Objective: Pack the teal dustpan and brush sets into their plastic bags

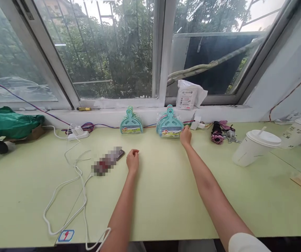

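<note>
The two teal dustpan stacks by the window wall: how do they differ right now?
The right dustpan stack looks thicker and shows clear plastic wrap around it; the left dustpan stack looks slimmer. The right hand touches the right stack's lower corner, while nothing touches the left stack; the left hand rests on the table, apart from it. Both stand upright against the wall, teal, with colourful labels at the base.

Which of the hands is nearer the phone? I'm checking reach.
Left. The left hand rests just right of the phone; the right hand is farther right, touching a dustpan pack.
</note>
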The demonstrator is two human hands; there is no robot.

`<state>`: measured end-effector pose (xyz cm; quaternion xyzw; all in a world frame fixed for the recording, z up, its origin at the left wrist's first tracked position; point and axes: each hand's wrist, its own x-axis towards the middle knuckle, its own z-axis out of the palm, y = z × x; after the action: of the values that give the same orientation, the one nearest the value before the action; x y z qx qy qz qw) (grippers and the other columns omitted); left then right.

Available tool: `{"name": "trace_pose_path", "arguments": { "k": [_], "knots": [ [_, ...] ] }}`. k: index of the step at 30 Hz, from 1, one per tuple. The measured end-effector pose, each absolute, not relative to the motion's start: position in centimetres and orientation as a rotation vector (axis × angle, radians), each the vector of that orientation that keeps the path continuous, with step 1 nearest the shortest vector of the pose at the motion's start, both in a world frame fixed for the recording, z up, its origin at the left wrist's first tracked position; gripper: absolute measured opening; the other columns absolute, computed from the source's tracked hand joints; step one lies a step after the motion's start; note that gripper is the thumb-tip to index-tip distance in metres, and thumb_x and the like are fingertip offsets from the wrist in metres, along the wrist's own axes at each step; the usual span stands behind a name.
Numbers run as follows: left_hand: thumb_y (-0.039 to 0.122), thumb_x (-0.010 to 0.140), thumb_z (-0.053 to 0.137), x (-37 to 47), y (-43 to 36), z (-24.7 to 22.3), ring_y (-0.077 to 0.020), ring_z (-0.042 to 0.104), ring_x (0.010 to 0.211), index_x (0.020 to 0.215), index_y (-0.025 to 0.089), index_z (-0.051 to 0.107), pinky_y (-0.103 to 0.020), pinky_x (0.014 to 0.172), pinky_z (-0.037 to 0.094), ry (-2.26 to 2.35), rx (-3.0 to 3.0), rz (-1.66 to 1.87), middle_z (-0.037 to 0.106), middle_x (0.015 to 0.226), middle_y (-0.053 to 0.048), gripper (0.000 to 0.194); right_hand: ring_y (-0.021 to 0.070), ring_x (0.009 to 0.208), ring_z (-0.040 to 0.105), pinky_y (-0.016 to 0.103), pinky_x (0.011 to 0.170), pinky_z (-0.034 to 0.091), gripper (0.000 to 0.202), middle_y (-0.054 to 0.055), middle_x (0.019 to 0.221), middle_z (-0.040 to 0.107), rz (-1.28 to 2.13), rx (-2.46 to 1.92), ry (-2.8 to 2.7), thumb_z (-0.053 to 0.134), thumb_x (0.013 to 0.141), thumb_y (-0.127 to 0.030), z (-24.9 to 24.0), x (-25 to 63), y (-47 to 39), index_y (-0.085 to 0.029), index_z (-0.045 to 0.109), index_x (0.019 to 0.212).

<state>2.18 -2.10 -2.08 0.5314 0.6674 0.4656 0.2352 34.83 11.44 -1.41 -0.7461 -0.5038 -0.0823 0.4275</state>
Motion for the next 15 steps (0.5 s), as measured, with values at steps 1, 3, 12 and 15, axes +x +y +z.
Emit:
{"name": "trace_pose_path", "arguments": {
  "k": [1,3,12,15],
  "knots": [
    [0.017,0.080,0.042,2.1,-2.0,-2.1,-0.0169,0.059,0.077,0.082,0.022,0.063,-0.028,0.068,0.041,1.830,1.453,1.289,0.068,0.089,-0.004,0.022,0.0222,0.075,0.057,0.031,0.068,0.037,0.022,0.012,0.088,0.062,-0.198,-1.859,-1.234,0.035,0.085,-0.015,-1.1,35.1,11.0,-0.014,0.050,0.101],
    [0.018,0.079,0.045,1.9,-1.8,-2.1,-0.0170,0.059,0.079,0.082,0.021,0.063,-0.028,0.072,0.042,1.820,1.407,1.340,0.067,0.088,-0.005,0.019,0.0231,0.073,0.057,0.032,0.069,0.038,0.020,0.010,0.082,0.062,-0.161,-1.818,-1.235,0.038,0.084,-0.018,-0.6,35.8,9.9,-0.015,0.051,0.099],
    [0.060,0.081,0.044,4.2,-2.3,-0.5,-0.0200,0.065,0.086,0.130,0.021,0.044,-0.030,0.068,0.052,0.918,1.111,1.038,0.065,0.110,-0.012,0.063,0.0201,0.070,0.061,0.031,0.068,0.044,0.023,0.006,0.071,0.065,0.446,-1.613,-1.306,0.060,0.072,-0.040,-1.0,34.2,-0.5,-0.020,0.052,0.068],
    [0.056,0.078,0.055,5.6,-3.1,-0.7,-0.0208,0.066,0.083,0.125,0.019,0.049,-0.030,0.069,0.052,0.859,1.106,0.921,0.067,0.104,-0.012,0.060,0.0198,0.070,0.062,0.030,0.067,0.045,0.023,0.004,0.072,0.066,0.583,-1.573,-1.403,0.058,0.074,-0.042,-1.9,31.9,-4.0,-0.020,0.052,0.071]
  ]
}}
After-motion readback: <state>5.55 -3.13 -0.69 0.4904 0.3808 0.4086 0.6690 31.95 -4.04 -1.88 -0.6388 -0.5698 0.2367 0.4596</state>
